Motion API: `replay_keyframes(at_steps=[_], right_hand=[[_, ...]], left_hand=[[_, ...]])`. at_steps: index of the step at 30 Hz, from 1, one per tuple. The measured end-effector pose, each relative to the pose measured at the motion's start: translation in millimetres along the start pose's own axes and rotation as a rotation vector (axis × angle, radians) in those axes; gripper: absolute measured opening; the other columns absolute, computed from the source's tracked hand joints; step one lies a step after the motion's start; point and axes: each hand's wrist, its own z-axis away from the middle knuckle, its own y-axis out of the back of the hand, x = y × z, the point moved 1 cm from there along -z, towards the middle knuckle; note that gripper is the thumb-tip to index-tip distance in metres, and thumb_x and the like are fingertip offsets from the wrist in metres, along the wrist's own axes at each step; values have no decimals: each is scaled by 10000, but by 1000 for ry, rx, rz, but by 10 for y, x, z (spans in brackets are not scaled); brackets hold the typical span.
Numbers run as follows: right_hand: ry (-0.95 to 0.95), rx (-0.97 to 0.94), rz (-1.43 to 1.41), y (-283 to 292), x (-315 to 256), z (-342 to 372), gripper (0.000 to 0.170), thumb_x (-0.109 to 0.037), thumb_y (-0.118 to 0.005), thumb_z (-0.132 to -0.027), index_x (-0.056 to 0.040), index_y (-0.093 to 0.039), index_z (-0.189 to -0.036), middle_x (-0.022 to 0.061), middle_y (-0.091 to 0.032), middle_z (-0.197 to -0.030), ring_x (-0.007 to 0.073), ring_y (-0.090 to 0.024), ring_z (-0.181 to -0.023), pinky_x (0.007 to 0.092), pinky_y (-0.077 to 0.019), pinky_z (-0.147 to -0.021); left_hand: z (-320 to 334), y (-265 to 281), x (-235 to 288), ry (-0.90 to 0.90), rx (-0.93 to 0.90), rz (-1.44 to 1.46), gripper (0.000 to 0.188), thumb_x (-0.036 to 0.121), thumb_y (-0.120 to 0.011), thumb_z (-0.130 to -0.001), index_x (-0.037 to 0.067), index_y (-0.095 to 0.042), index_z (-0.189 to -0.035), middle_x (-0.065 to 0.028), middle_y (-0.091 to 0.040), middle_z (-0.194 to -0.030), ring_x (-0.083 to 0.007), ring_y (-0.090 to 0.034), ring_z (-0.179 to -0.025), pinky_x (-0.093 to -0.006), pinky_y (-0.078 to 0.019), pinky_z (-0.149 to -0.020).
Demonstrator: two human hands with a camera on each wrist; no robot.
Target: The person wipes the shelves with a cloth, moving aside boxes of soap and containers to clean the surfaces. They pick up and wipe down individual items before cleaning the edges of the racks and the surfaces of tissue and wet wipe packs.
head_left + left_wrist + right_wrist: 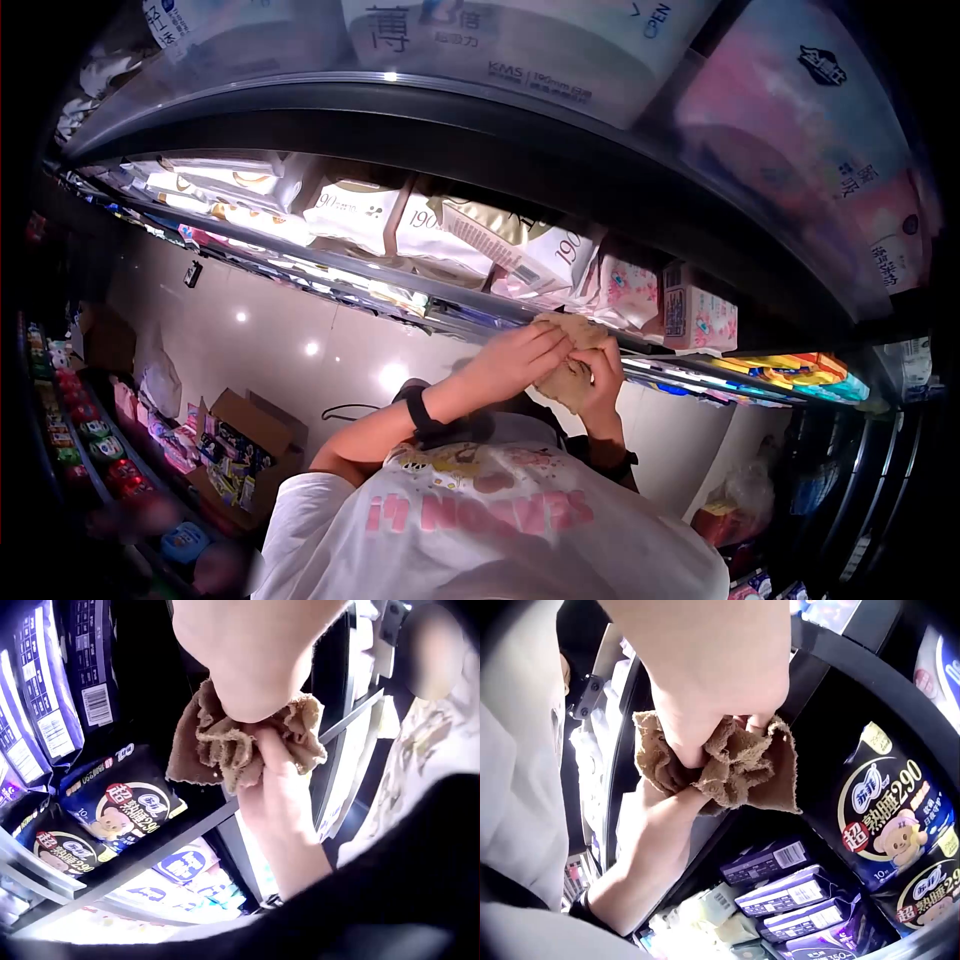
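Observation:
A crumpled tan cloth [566,384] with frayed-looking edges is bunched between both hands, in front of the shelf. My left hand [520,357] grips it from the left, its fingers bent over the top. From the other side my right hand [600,375] holds it, fingers curled in. In the left wrist view the cloth [225,754] bulges in folds below the left hand [247,667], and the right thumb presses into it. The right wrist view has the right hand [712,697] above the cloth [739,769], with fingertips partly hidden in its folds.
White pad packs [350,210] line the lit shelf, beside a small pink floral box [700,312]. Dark packs with a bear [889,817] and purple packs [787,900] sit on shelves nearby. An open carton [245,450] stands on the floor at left.

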Motion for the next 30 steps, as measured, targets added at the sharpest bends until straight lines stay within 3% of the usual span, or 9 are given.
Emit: replay_keyframes(at_steps=[4,6,10,15,18,23,26,29,30], right_hand=[[11,-172,15,-144,-71,-84,276,-34,-714,-625,-36,-639,-891,110,-505,-845,286,-543,-795,337,-449,-688],[73,-110,11,-264,-109,-130,272,-29,-711,-622,-51,-632,-881,111,-518,-873,283,-544,-808,328,-451,-688],[-76,-86,88,-278,-178,-25,303,-70,-730,-625,-51,-593,-895,132,-549,-952,307,-563,-893,337,-467,-747],[-100,18,213,-334,-256,37,225,-66,-690,-683,-38,-582,-879,131,-567,-984,305,-560,-964,349,-459,-825],[-229,28,102,-381,-441,-93,199,-72,-666,-698,-33,-569,-867,140,-573,-999,303,-562,-980,356,-456,-832],[-116,-119,161,-661,-556,-238,200,-75,-644,-700,-37,-593,-890,169,-564,-1060,338,-552,-1032,348,-454,-839],[-88,-176,95,-1023,-744,-410,170,-36,-625,-704,-40,-596,-872,153,-554,-995,325,-561,-937,345,-461,-771],[125,-154,59,-1413,-941,-557,241,7,-631,-679,-57,-615,-911,132,-552,-908,323,-563,-862,356,-465,-724],[77,-267,50,-1516,-941,-645,290,3,-664,-653,-51,-611,-932,138,-539,-879,321,-562,-837,362,-468,-727]], left_hand=[[108,280,-101,50,-19,-13,356,104,-555,-705,5,-562,-1047,-110,-562,-1043,-256,-560,-969,-318,-509,-743],[104,362,-143,23,-7,-30,348,85,-563,-689,4,-555,-1028,-100,-562,-1033,-246,-550,-981,-304,-506,-755],[112,420,-174,-34,-90,-53,351,87,-558,-686,9,-550,-1028,-64,-537,-1016,-213,-528,-992,-264,-507,-744],[131,368,-222,-87,-89,69,403,89,-560,-706,-28,-545,-1091,-110,-535,-1053,-259,-531,-995,-320,-515,-766],[145,429,-282,-111,10,128,398,78,-563,-707,-50,-542,-1083,-145,-542,-1034,-288,-545,-985,-348,-528,-734],[360,787,-455,-2,-30,100,371,78,-570,-717,-14,-572,-1076,-99,-539,-1060,-257,-551,-969,-334,-529,-716],[625,1081,-633,19,33,-54,377,67,-575,-705,-10,-574,-1074,-109,-566,-1056,-249,-578,-895,-325,-523,-708],[855,1387,-751,126,80,-159,336,55,-571,-696,-11,-590,-1025,-123,-582,-1032,-268,-588,-908,-337,-518,-724],[899,1496,-759,169,79,-171,334,55,-572,-694,-11,-596,-1020,-127,-585,-1023,-279,-589,-900,-350,-517,-728]])
